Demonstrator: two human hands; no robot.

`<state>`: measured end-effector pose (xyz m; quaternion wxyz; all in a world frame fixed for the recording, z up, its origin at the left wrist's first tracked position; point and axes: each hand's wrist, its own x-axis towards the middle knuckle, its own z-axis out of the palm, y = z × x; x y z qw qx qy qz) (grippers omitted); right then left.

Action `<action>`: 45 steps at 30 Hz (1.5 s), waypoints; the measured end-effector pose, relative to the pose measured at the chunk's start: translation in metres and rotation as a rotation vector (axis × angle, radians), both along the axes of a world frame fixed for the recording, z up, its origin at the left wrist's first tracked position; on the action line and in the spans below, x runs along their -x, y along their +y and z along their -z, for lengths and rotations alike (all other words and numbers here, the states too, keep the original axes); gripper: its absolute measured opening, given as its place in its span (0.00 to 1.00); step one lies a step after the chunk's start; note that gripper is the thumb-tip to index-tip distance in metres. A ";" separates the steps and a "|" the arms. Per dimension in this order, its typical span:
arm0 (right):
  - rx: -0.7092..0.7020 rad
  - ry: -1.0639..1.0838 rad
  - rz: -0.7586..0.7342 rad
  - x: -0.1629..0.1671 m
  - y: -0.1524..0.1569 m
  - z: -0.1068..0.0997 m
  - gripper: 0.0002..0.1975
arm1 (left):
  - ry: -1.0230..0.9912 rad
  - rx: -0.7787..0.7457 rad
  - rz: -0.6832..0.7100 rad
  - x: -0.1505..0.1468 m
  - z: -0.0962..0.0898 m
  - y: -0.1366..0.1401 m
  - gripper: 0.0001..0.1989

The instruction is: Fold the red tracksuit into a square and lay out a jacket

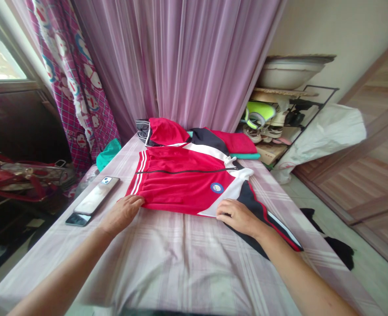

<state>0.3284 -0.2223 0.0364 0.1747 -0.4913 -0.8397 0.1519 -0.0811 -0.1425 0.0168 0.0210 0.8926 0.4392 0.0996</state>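
A red, white and black zip-up track jacket [181,184] lies flat with its front up, its collar to the right and its striped hem to the left. A round blue badge [217,188] sits on its chest. My left hand [124,213] is closed on the near corner of the hem. With curled fingers, my right hand [236,215] grips the jacket's near edge where the black sleeve [251,204] begins. That sleeve stretches toward the right and passes partly under my right wrist. The other sleeve is folded toward the far side.
A checked cloth covers the table [181,272]. Two phones, one white-backed phone [98,195] overlapping a dark one [78,218], lie at left. Folded red-and-black clothes [167,131] rest at the back. Shoe rack [279,127] and white sack [328,131] stand at right.
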 end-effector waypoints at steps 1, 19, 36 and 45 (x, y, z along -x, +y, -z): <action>0.000 -0.003 0.006 0.000 -0.001 0.001 0.10 | 0.007 0.008 -0.009 -0.001 -0.002 0.000 0.16; -0.163 -0.066 0.286 0.063 0.067 -0.011 0.16 | -0.097 0.109 -0.074 -0.042 -0.023 0.009 0.25; -0.093 -0.169 0.345 0.098 0.093 0.022 0.29 | 0.012 0.161 -0.024 -0.071 0.039 0.035 0.32; 0.157 -0.385 0.521 0.024 0.109 0.043 0.31 | -0.186 0.243 -0.056 -0.062 -0.003 0.048 0.26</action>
